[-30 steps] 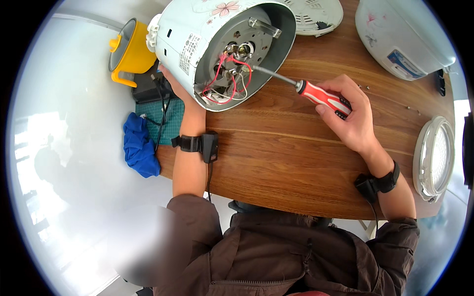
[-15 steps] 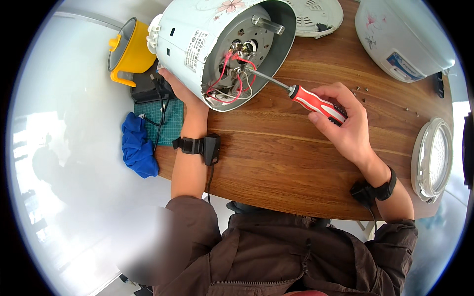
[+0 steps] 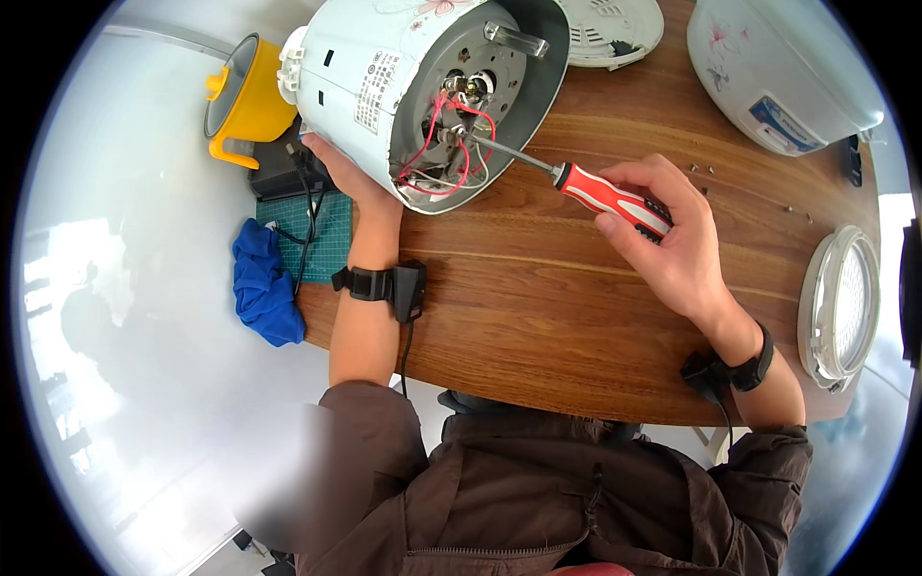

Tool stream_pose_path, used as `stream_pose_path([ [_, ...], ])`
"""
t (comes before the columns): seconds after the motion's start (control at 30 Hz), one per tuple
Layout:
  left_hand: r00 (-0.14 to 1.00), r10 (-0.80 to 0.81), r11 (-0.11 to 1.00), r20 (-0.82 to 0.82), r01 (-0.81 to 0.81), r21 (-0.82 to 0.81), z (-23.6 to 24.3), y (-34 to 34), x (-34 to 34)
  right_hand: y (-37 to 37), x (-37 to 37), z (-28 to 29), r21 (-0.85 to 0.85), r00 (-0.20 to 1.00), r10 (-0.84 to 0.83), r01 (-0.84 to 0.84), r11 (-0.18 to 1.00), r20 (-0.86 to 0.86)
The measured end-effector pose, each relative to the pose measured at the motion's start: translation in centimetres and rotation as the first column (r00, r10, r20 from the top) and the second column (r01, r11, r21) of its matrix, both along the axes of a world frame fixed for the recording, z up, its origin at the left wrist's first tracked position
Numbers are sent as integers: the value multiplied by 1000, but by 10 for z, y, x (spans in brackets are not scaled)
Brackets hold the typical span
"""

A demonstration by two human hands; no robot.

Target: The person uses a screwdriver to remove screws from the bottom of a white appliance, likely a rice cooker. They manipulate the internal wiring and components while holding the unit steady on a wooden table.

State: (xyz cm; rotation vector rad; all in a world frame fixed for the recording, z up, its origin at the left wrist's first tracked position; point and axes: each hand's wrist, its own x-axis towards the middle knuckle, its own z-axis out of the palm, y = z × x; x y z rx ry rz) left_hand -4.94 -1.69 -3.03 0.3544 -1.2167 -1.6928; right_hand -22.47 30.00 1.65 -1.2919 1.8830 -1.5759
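Observation:
The pale blue, flower-printed housing of a rice cooker lies tilted, its open underside turned toward me. My left hand holds it from the near left side; most of its fingers are hidden behind the housing. Wrapped in the fingers of my right hand is a red, white and black screwdriver. Its shaft reaches into the housing, and the tip meets the metal parts near the middle, among red wires and a white wire. Whether the tip sits in a screw head is too small to tell.
A vented base cover lies behind the housing. Rightward are a matching flowered container, several small screws and a round lid. On the left stand a yellow pot, a green cutting mat and a blue cloth.
The housing has shifted slightly to the left in view, along with the screwdriver and my left hand. My right hand keeps its grip on the screwdriver.

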Motion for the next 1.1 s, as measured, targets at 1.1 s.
stream_pose_path([
  [1.1, 1000, -6, 994, -28, 9, 111, 3, 5, -2, -2, -1, 5, 40, 1000, 3, -3, 999, 11],
])
